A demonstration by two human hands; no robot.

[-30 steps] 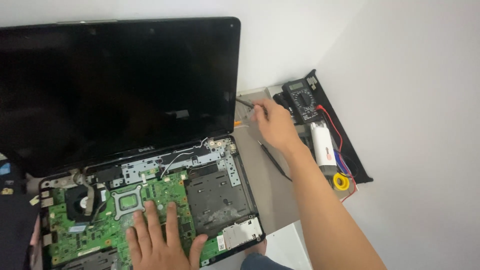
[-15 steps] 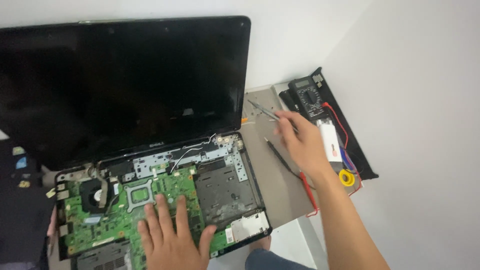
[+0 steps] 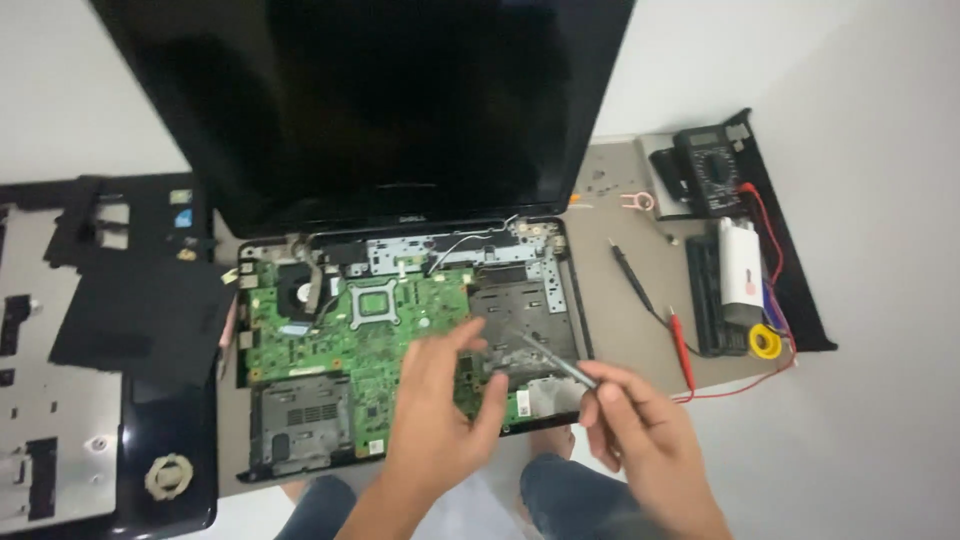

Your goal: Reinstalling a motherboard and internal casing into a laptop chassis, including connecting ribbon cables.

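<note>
Green motherboard (image 3: pixel 370 335) with a silver socket frame, inside the black laptop base (image 3: pixel 575 300). Black screen (image 3: pixel 380 100) above the motherboard. Silver tweezers (image 3: pixel 555 358) over it. Right of the motherboard: grey mat (image 3: pixel 620 320), black and red probes (image 3: pixel 682 345), black multimeter (image 3: pixel 712 170), yellow roll (image 3: pixel 765 342). White table (image 3: pixel 880 250).

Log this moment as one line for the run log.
left hand: over green motherboard, holds nothing | right hand: holds tweezers, tips over the opened laptop | multimeter: on the right of the desk
</note>
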